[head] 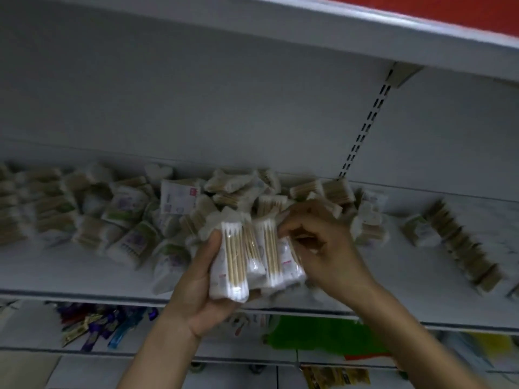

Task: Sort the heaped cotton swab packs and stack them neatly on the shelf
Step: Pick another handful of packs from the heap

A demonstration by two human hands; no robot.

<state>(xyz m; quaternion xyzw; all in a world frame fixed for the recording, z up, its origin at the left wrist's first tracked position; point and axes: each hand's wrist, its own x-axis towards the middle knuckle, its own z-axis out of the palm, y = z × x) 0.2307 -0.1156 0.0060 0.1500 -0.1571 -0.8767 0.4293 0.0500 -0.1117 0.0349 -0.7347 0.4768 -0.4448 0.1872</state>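
While the left hand (200, 287) grips glossy swab packs (233, 262) — wooden sticks — the right hand (328, 248) pinches one.

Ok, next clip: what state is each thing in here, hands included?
Left hand: grips the held packs from below.
Right hand: pinches the rightmost held pack.
Held packs: upright, side by side, off the shelf.
Heap: jumbled on the shelf, unsorted.
Row of packs: lined up on edge at the shelf's right.
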